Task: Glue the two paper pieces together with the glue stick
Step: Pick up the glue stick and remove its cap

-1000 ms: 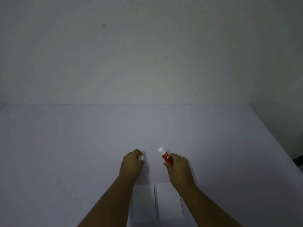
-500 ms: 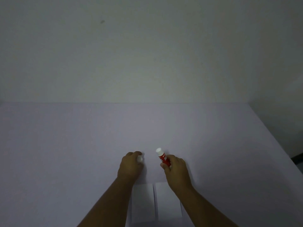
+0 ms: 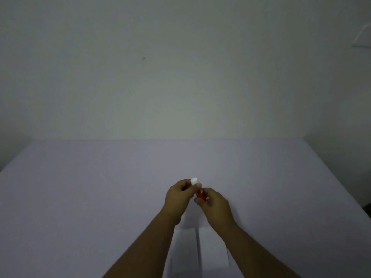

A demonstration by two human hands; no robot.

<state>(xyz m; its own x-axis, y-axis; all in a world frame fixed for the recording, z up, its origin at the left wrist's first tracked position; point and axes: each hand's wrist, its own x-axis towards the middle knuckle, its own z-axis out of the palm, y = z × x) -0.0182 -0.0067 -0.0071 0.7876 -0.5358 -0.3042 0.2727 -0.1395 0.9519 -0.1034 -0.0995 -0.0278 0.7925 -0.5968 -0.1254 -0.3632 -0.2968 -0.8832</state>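
My right hand (image 3: 215, 204) grips the red body of the glue stick (image 3: 200, 195), which tilts up and to the left above the table. My left hand (image 3: 177, 195) pinches the white cap (image 3: 194, 180) at the stick's upper end, touching the right hand. I cannot tell whether the cap is fully seated. Two white paper pieces lie flat side by side below the hands, the left piece (image 3: 184, 251) and the right piece (image 3: 212, 249), with a narrow gap between them. My forearms cover their outer edges.
The pale lavender table (image 3: 100, 197) stretches wide on both sides and far beyond the hands. A plain grey wall (image 3: 180, 77) rises behind its far edge. The table's right edge (image 3: 341, 187) drops into a dark gap.
My hands were apart, the left holding the cap and the right the stick with its white tip bare. They have come together, and the cap now sits at the stick's tip.
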